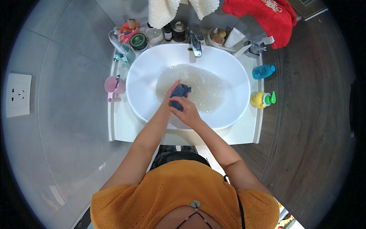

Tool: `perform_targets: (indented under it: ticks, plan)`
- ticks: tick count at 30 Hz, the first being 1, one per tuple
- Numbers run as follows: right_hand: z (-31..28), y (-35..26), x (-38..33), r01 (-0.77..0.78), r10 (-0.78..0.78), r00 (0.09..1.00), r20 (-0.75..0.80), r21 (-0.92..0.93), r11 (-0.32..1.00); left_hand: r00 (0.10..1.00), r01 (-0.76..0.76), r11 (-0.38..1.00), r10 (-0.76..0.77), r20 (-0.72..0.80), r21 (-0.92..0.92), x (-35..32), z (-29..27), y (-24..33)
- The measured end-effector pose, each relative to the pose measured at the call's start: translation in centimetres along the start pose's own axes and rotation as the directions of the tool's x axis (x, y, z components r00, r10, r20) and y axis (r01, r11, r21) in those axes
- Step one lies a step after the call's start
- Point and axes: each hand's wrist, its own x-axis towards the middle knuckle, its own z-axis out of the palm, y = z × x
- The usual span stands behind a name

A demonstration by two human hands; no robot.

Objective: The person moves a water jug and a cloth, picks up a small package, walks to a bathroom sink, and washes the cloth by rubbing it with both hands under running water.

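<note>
A bunched dark blue-grey cloth [180, 91], small and wet-looking, is held over the front part of a white oval basin [134, 82]. My left hand [169, 92] cradles it from the left, with the thumb stretched along its side and the other fingers mostly hidden under it. My right hand [188, 113] pinches the cloth's near end between thumb and fingers. Cloudy, sudsy water [207, 93] lies in the basin just beyond and beside both hands. The exact kind of cloth piece cannot be made out.
A chrome faucet [196, 47] stands at the basin's back. Jars and bottles line the counter behind it. A pink cup [112, 84] sits left; a blue bottle [263, 71] and a yellow pump bottle [260, 100] stand right. A red towel [267, 19] hangs at the back.
</note>
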Motion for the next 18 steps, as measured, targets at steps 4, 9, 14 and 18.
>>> perform_targets:
  ticks: [4,9,14,18]
  plan:
    - [0.7,0.1,0.8,-0.173,0.159,0.973,-0.170,-0.068,0.983,0.985,-0.170,0.978,0.173,-0.016,0.121,0.9,-0.8,-0.4]
    - [0.3,4.8,3.2,-0.359,0.208,0.889,-0.408,-0.338,0.870,0.998,-0.065,0.997,0.066,0.022,-0.050,1.1,-1.0,-3.9]
    - [-2.7,8.0,2.6,-0.549,0.456,0.836,-0.306,-0.459,0.699,0.955,-0.096,0.962,0.161,-0.247,0.257,-1.9,1.5,-3.9]
    - [-5.6,9.7,1.4,-0.534,0.483,0.843,-0.238,-0.481,0.695,0.946,-0.122,0.864,0.249,-0.206,0.488,-2.7,0.2,1.2]
